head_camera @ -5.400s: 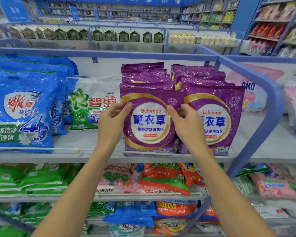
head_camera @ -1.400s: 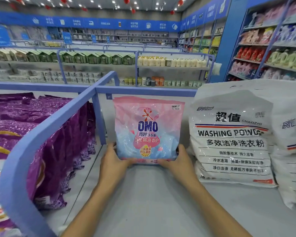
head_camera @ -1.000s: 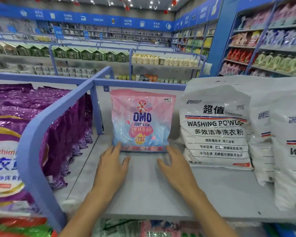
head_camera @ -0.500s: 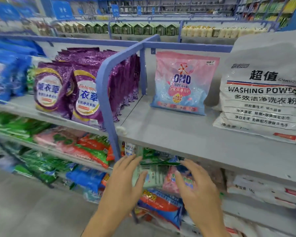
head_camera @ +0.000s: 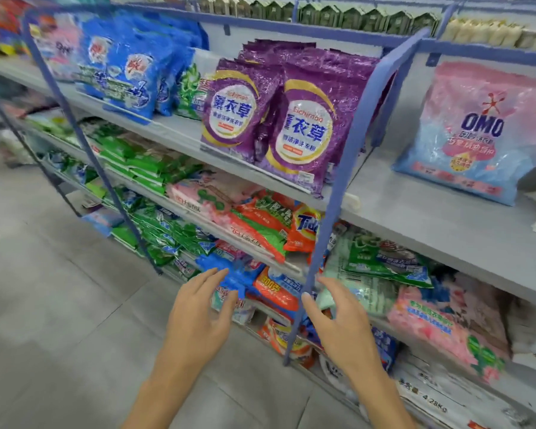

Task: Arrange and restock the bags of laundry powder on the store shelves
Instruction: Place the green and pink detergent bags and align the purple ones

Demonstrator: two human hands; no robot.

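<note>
Both hands are empty, with the fingers loosely spread. The left hand (head_camera: 198, 317) and the right hand (head_camera: 341, 326) hang in front of the lower shelves, touching no bag. On the top shelf (head_camera: 415, 218) the pink OMO bag (head_camera: 477, 134) stands upright, right of the blue divider (head_camera: 350, 144). The purple bags (head_camera: 279, 119) stand just left of this divider, and blue bags (head_camera: 127, 66) are further left

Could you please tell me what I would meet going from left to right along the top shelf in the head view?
blue bags → green-and-white bag → purple bags → blue divider → pink OMO bag
</note>
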